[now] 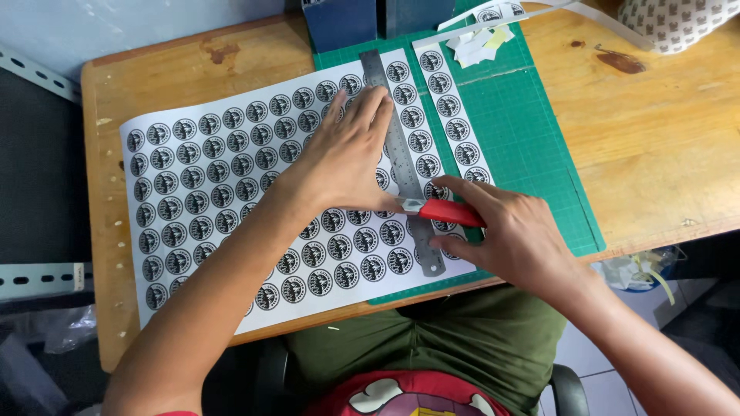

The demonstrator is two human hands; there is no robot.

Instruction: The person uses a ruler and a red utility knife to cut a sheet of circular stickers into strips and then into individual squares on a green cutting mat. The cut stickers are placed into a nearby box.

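A white sheet [223,177] printed with rows of several round black stickers lies across a green cutting mat [532,146]. A steel ruler [397,146] runs along a column of stickers. My left hand [347,154] presses flat on the ruler and sheet, fingers spread. My right hand [516,231] grips a red utility knife [447,210], its blade tip at the ruler's right edge near the lower part. A narrow strip of stickers [455,115] lies to the right of the ruler.
The wooden table [663,139] extends right of the mat. Paper scraps [478,42] lie at the mat's top. Dark blue boxes [339,23] stand at the back. A patterned cloth [678,23] sits at the far right corner.
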